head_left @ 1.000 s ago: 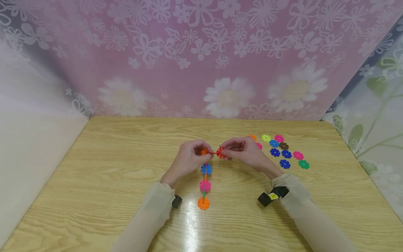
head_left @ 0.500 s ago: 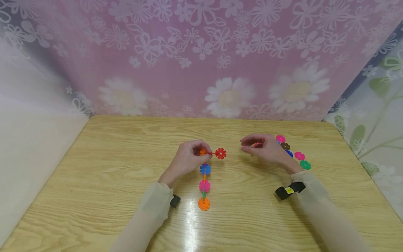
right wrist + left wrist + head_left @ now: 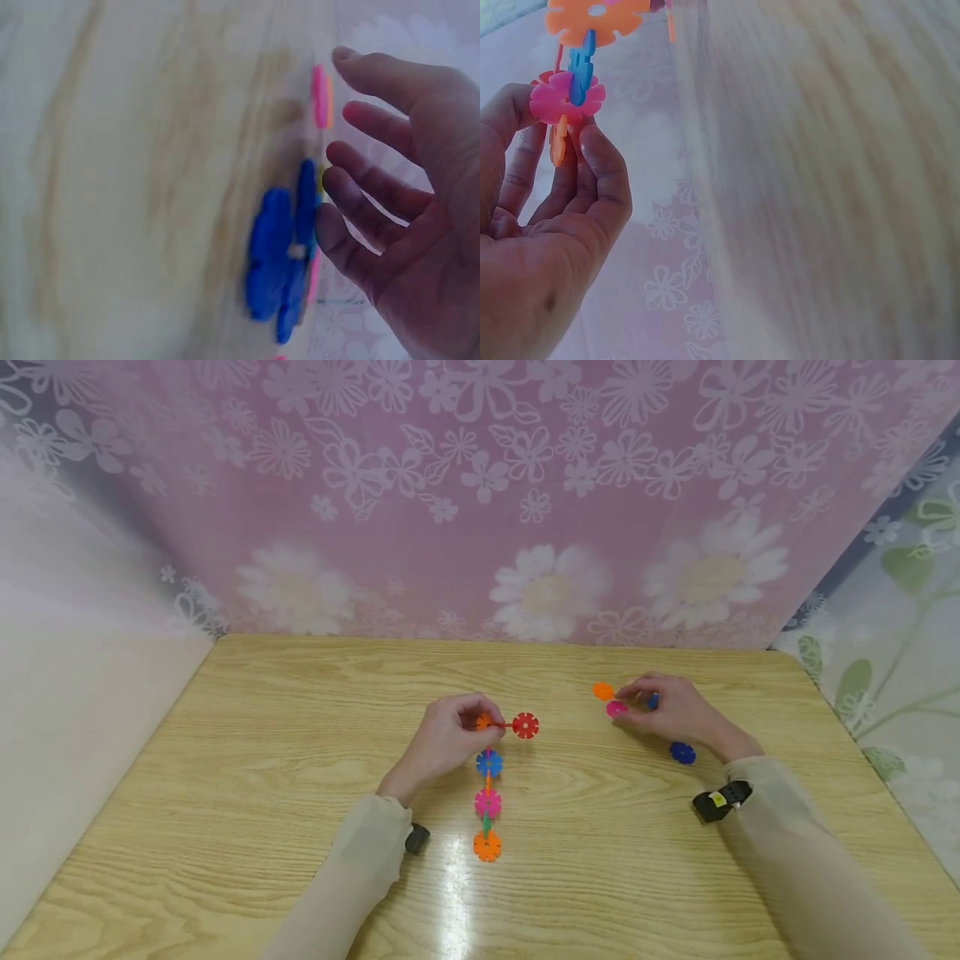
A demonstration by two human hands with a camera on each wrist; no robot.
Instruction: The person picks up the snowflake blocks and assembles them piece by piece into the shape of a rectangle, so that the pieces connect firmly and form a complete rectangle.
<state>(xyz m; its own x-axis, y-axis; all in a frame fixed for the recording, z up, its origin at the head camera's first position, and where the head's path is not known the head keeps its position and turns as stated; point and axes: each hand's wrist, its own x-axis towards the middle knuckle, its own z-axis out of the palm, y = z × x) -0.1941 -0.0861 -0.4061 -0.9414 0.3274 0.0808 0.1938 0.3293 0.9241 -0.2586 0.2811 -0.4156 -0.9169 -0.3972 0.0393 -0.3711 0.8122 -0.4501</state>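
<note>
My left hand pinches a chain of notched plastic snowflake discs at its upper corner, by an orange disc. A red disc sticks out to the right. Toward me run a blue disc, a pink disc and an orange end disc, joined by edge-on discs. In the left wrist view, thumb and fingers hold the chain behind a pink disc. My right hand reaches over the loose discs, thumb and fingers apart, beside a loose pink disc; contact is unclear.
A loose orange disc lies just beyond the pink one. A dark blue disc shows below the right hand, which covers most other loose discs. The wooden table meets a flowered pink curtain at its far edge.
The right hand has let go of the red disc and moved right to the loose discs. The left hand keeps its hold on the chain, nearly still.
</note>
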